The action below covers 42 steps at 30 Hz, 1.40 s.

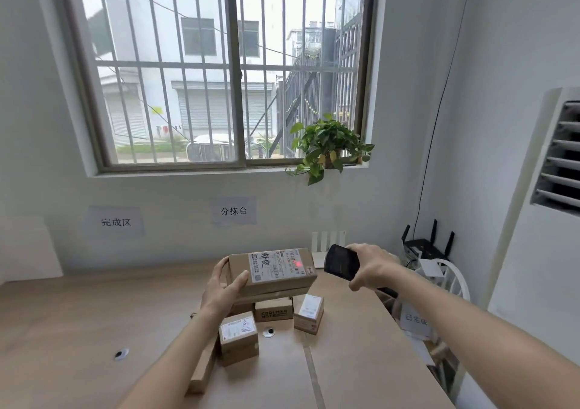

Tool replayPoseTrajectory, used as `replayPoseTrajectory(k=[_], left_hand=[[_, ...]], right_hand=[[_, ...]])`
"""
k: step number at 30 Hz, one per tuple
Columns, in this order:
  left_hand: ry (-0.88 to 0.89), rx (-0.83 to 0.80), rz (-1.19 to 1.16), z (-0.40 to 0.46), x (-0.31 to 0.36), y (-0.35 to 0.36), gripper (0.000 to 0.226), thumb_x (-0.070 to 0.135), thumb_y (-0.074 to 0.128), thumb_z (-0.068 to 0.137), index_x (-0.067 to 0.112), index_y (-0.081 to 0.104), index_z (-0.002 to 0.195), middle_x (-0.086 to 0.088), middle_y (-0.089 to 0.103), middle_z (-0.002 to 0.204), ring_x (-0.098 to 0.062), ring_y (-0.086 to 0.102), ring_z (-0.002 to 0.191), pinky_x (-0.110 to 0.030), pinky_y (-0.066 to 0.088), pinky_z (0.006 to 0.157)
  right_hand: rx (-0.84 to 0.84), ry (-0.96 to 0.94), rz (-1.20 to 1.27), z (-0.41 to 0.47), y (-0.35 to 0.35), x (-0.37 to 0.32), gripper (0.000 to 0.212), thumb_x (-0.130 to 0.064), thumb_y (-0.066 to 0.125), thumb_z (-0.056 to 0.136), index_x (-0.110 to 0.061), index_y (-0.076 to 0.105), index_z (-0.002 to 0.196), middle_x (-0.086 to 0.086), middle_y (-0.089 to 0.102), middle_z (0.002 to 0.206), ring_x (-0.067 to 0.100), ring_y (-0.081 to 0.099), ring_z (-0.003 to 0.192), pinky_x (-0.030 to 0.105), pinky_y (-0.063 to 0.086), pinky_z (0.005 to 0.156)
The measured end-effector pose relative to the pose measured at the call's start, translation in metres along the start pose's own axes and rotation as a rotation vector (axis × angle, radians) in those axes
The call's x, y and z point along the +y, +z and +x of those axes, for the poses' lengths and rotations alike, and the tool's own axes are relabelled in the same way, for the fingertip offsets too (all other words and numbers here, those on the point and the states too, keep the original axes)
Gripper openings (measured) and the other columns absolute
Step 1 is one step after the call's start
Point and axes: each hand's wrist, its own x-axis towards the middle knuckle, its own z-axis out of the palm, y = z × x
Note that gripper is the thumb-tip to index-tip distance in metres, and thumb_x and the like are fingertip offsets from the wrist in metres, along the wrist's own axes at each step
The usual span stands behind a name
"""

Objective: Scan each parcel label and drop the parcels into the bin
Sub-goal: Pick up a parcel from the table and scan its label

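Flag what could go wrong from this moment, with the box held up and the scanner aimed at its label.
1. The left hand grips the long box only at one end, so it may tip or slip onto the small boxes below.
2. The scanner in the right hand throws its red spot near the label's edge; the read could fail.

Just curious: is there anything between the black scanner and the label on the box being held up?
Nothing: bare air between scanner and label, head view.
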Motion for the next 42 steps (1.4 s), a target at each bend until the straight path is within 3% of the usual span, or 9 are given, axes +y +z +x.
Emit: replayPoseTrajectory(k=[6,11,16,20,24,33,37,40,42], left_hand=[[-0.016,0.044,-0.007,0.002,-0.011,-0.018,0.061,0.074,0.071,0.054,0.080,0.039,0.106,0.002,0.065,0.117,-0.025,0.066,0.106,-0.052,0.056,0.091],[-0.005,0.064,-0.008,-0.007,-0.010,-0.033,0.061,0.058,0.077,0.072,0.066,0.042,0.122,-0.003,0.062,0.124,-0.028,0.064,0.107,-0.049,0.057,0.086],[-0.026,0.107,-0.025,-0.005,-0.019,-0.050,0.070,0.070,0.073,0.056,0.070,0.041,0.118,-0.001,0.063,0.123,-0.027,0.065,0.107,-0.050,0.057,0.088],[-0.035,0.128,-0.037,-0.008,-0.024,-0.066,0.068,0.070,0.074,0.058,0.073,0.041,0.116,0.000,0.062,0.124,-0.026,0.064,0.108,-0.052,0.055,0.092],[-0.048,0.165,-0.078,-0.028,-0.019,-0.087,0.061,0.048,0.077,0.081,0.058,0.043,0.130,-0.001,0.061,0.124,-0.025,0.065,0.102,-0.041,0.059,0.076],[-0.050,0.344,-0.095,-0.074,-0.036,-0.196,0.055,0.044,0.073,0.087,0.055,0.042,0.132,0.004,0.062,0.109,-0.025,0.066,0.098,-0.048,0.059,0.080],[-0.074,0.431,-0.129,-0.108,-0.046,-0.256,0.057,0.045,0.073,0.085,0.050,0.044,0.134,0.001,0.064,0.116,-0.020,0.068,0.095,-0.041,0.060,0.075],[-0.083,0.498,-0.143,-0.137,-0.056,-0.304,0.046,0.046,0.072,0.086,0.041,0.049,0.125,-0.001,0.063,0.118,-0.021,0.066,0.098,-0.041,0.059,0.075],[-0.090,0.562,-0.160,-0.159,-0.065,-0.339,0.042,0.046,0.071,0.087,0.035,0.051,0.122,-0.003,0.064,0.116,-0.023,0.066,0.100,-0.043,0.059,0.078]], right_hand=[[0.005,-0.055,0.004,-0.003,-0.005,-0.008,0.064,-0.030,0.084,0.067,-0.032,0.057,0.125,-0.007,0.065,0.111,0.019,0.061,0.101,0.029,0.041,0.074],[-0.011,-0.094,0.013,-0.005,-0.005,-0.017,0.068,-0.030,0.083,0.066,-0.033,0.056,0.129,-0.007,0.065,0.109,0.019,0.063,0.101,0.030,0.047,0.076],[-0.016,-0.138,0.013,-0.004,-0.004,-0.027,0.071,-0.030,0.083,0.067,-0.034,0.055,0.132,-0.007,0.064,0.111,0.019,0.063,0.102,0.031,0.051,0.080],[-0.029,-0.182,0.020,-0.001,0.001,-0.040,0.067,-0.028,0.084,0.068,-0.032,0.055,0.128,-0.006,0.063,0.108,0.018,0.062,0.100,0.029,0.047,0.074],[-0.062,-0.230,0.038,0.002,0.010,-0.066,0.065,-0.030,0.083,0.066,-0.033,0.056,0.124,-0.007,0.064,0.106,0.018,0.063,0.100,0.035,0.055,0.081],[-0.149,-0.422,0.148,-0.002,0.058,-0.196,0.071,-0.038,0.084,0.056,-0.035,0.056,0.121,-0.008,0.064,0.106,0.018,0.063,0.102,0.046,0.058,0.091],[-0.226,-0.547,0.264,-0.025,0.086,-0.280,0.069,-0.030,0.089,0.059,-0.028,0.058,0.120,-0.007,0.065,0.109,0.017,0.063,0.104,0.042,0.056,0.096],[-0.262,-0.627,0.328,-0.053,0.105,-0.343,0.050,-0.024,0.092,0.059,-0.028,0.058,0.096,-0.008,0.066,0.097,0.017,0.064,0.096,0.032,0.054,0.084],[-0.273,-0.662,0.364,-0.071,0.119,-0.383,0.047,-0.027,0.090,0.052,-0.025,0.061,0.089,-0.006,0.067,0.091,0.019,0.065,0.090,0.034,0.054,0.077]])
